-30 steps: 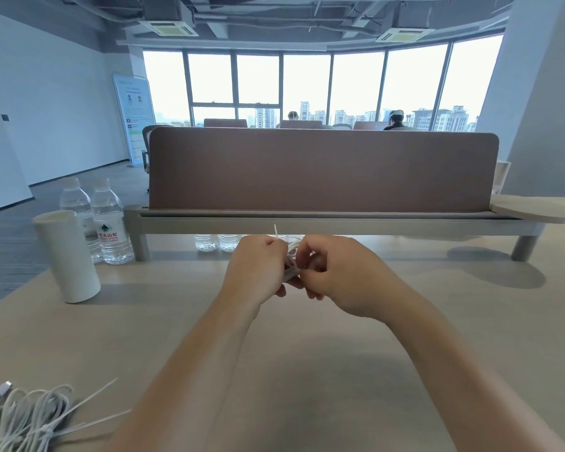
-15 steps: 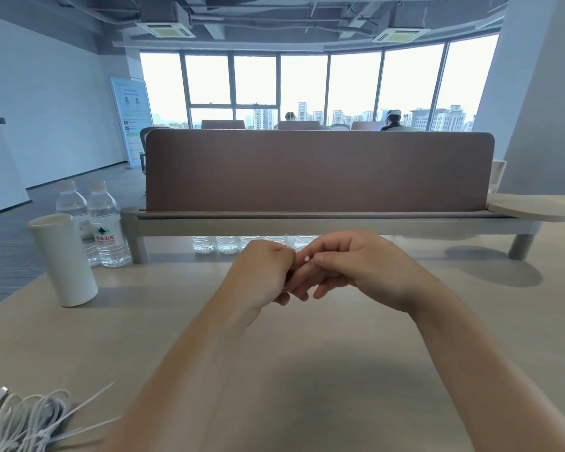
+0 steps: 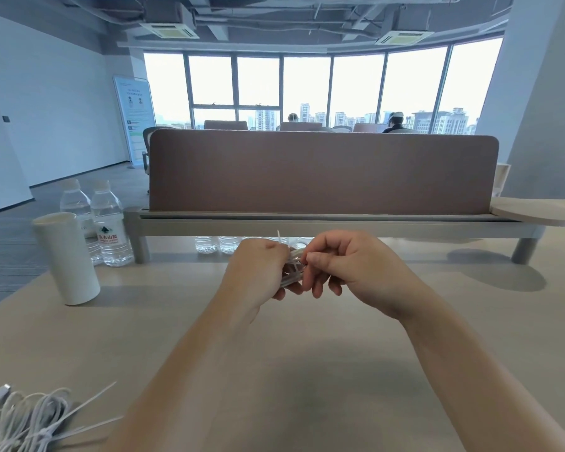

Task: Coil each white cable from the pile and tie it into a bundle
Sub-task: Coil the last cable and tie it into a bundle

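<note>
农夫山泉 on the red label of the nearer water bottle (image 3: 111,238), floor banner (image 3: 134,115) print too small to read

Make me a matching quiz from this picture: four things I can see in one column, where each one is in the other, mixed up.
1 coiled cable
2 cable pile
3 white cup
4 two tall water bottles

A near left corner of the table
B held in left hand and right hand
C right behind the cup
D left side, in front of the bottles

Pairs: 1-B, 2-A, 3-D, 4-C
</note>
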`<state>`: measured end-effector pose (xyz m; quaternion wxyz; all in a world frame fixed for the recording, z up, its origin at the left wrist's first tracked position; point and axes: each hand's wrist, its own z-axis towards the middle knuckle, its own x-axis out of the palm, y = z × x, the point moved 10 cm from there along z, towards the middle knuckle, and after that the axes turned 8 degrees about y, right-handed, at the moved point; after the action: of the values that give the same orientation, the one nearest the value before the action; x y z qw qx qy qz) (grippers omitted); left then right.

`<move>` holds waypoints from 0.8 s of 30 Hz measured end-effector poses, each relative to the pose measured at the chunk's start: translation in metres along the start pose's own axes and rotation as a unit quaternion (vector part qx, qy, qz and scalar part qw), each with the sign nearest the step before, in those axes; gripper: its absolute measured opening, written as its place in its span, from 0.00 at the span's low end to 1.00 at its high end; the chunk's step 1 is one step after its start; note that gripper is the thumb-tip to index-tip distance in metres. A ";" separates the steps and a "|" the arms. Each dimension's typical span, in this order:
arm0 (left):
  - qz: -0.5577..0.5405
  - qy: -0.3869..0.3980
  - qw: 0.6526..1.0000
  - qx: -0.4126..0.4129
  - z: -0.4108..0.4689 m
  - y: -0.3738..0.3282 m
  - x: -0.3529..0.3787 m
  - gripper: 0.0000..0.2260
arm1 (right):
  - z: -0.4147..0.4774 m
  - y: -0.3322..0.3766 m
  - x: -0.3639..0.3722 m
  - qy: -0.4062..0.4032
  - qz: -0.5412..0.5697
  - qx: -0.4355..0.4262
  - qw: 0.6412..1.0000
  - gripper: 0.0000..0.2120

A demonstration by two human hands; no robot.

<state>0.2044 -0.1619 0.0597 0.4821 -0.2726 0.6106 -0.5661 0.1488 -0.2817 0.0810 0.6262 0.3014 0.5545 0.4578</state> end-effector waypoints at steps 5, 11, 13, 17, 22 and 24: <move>0.023 0.005 0.999 0.031 0.001 -0.004 0.006 0.14 | 0.002 0.000 -0.014 -0.111 -0.023 0.000 0.994 0.09; -0.019 0.029 0.999 0.025 -0.003 -0.008 0.010 0.13 | 0.000 -0.007 -0.013 -0.166 0.084 -0.006 0.982 0.10; -0.031 0.038 0.999 0.014 -0.004 -0.007 0.010 0.13 | 0.001 -0.008 -0.013 -0.169 0.096 -0.006 0.981 0.10; -0.057 0.034 0.998 -0.010 -0.003 -0.003 0.010 0.12 | 0.000 -0.005 -0.013 -0.176 0.088 -0.011 0.980 0.10; -0.085 0.040 0.995 -0.028 -0.003 0.001 0.014 0.11 | 0.000 -0.003 -0.012 -0.180 0.072 -0.020 0.981 0.09; -0.094 0.048 0.994 -0.038 -0.004 0.003 0.017 0.10 | 0.001 -0.004 -0.012 -0.171 0.063 -0.021 0.983 0.09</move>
<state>0.1950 -0.1742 0.0514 0.3862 -0.3191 0.6257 -0.5980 0.1511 -0.2941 0.0823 0.6877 0.3966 0.4095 0.4496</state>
